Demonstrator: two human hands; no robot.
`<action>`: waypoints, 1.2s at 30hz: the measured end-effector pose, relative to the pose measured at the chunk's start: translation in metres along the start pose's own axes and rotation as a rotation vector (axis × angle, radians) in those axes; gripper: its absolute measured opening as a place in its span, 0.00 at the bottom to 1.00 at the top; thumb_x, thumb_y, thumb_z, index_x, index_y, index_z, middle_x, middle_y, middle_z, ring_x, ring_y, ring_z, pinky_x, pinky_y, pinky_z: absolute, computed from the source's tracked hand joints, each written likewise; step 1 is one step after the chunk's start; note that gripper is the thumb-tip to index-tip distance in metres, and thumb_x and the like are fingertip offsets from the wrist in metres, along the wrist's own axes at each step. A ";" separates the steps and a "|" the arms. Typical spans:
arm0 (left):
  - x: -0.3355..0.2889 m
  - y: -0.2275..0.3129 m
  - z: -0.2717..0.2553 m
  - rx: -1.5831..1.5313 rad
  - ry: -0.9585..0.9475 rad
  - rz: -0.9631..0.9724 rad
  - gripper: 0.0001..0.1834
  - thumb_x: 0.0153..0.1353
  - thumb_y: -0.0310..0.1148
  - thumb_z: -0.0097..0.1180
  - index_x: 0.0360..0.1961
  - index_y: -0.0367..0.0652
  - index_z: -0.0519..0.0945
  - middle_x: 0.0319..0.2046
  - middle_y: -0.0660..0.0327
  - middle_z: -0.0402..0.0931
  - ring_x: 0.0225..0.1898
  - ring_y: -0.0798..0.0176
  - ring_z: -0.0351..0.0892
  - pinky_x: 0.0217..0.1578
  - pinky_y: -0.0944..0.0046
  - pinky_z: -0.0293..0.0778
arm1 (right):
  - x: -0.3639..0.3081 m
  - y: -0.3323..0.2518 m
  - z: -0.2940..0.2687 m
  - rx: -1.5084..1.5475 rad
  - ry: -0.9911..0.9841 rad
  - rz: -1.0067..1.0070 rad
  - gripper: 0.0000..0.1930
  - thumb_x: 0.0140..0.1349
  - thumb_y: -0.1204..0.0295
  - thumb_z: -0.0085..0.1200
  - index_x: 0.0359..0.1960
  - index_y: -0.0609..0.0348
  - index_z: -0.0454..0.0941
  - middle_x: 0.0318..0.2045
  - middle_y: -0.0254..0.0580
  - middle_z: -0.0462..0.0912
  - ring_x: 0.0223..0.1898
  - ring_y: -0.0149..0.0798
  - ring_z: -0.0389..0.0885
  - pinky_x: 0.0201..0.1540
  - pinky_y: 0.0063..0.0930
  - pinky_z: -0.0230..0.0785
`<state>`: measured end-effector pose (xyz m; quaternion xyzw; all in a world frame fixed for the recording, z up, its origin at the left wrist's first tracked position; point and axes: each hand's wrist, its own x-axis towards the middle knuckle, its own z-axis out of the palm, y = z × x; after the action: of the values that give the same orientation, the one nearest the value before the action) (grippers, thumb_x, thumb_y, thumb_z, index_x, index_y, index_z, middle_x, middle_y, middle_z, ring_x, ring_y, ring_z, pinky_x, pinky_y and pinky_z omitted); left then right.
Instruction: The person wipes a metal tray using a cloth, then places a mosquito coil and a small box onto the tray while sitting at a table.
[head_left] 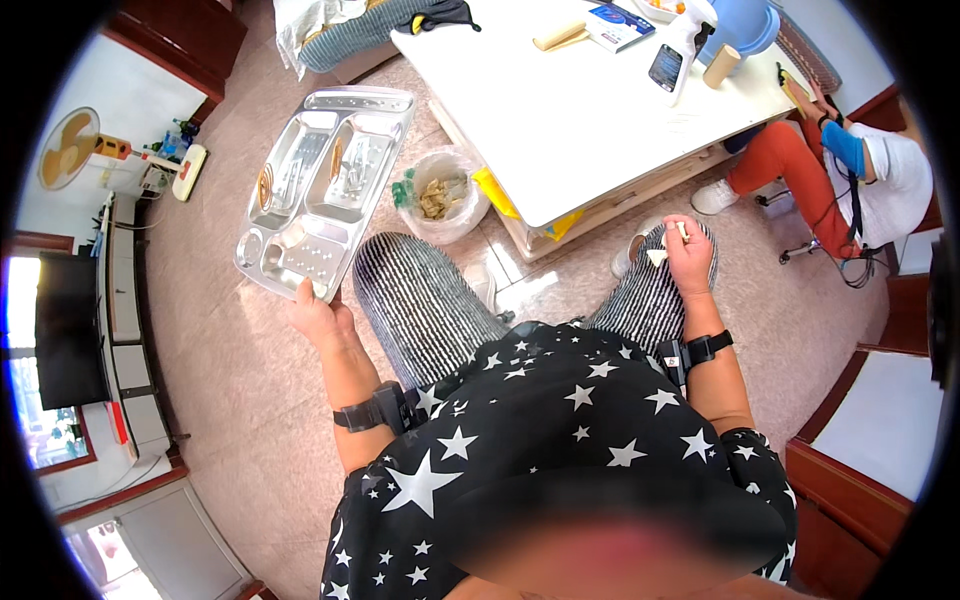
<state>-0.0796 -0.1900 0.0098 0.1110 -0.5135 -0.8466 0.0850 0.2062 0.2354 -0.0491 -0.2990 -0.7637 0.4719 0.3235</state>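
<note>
My left hand (322, 312) grips the near end of a silver metal compartment tray (385, 190), held out tilted beside my left knee, thumb on top of its rim. Shiny highlights and small pale pieces show in its compartments, along with brownish curved strips; I cannot make out what they are. My right hand (688, 262) is closed over my right knee. A crumpled whitish piece (656, 257) sticks out of its fingers, perhaps tissue or cloth.
A waste bin (470, 212) with a clear liner stands between the tray and a white table (540, 130). On the table are a spray bottle (683, 55), a blue tub (745, 32) and a booklet (618, 27). Another person (880, 180) sits at the right.
</note>
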 end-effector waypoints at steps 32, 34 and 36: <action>0.034 -0.069 0.067 0.054 -0.116 -0.067 0.19 0.58 0.19 0.44 0.52 0.26 0.69 0.46 0.49 0.74 0.44 0.53 0.79 0.42 0.56 0.79 | 0.263 0.007 0.123 -0.342 0.005 0.280 0.16 0.59 0.63 0.51 0.35 0.67 0.81 0.26 0.49 0.81 0.28 0.43 0.81 0.35 0.35 0.73; 0.041 -0.074 0.080 0.045 -0.135 -0.013 0.19 0.58 0.19 0.44 0.52 0.26 0.69 0.46 0.49 0.75 0.44 0.53 0.79 0.43 0.56 0.79 | 0.290 0.007 0.138 -0.466 0.054 0.308 0.19 0.61 0.59 0.51 0.33 0.67 0.81 0.25 0.48 0.81 0.29 0.43 0.81 0.35 0.37 0.73; 0.045 -0.085 0.088 -0.041 -0.098 -0.053 0.19 0.59 0.19 0.45 0.52 0.26 0.69 0.46 0.48 0.75 0.45 0.53 0.79 0.45 0.56 0.78 | 0.315 0.002 0.148 -0.530 0.105 0.387 0.25 0.62 0.53 0.49 0.33 0.69 0.82 0.28 0.54 0.84 0.34 0.49 0.84 0.39 0.42 0.73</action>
<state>-0.1497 -0.0883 -0.0307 0.0812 -0.4965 -0.8633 0.0398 -0.1011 0.3976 -0.0353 -0.5362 -0.7712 0.2937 0.1778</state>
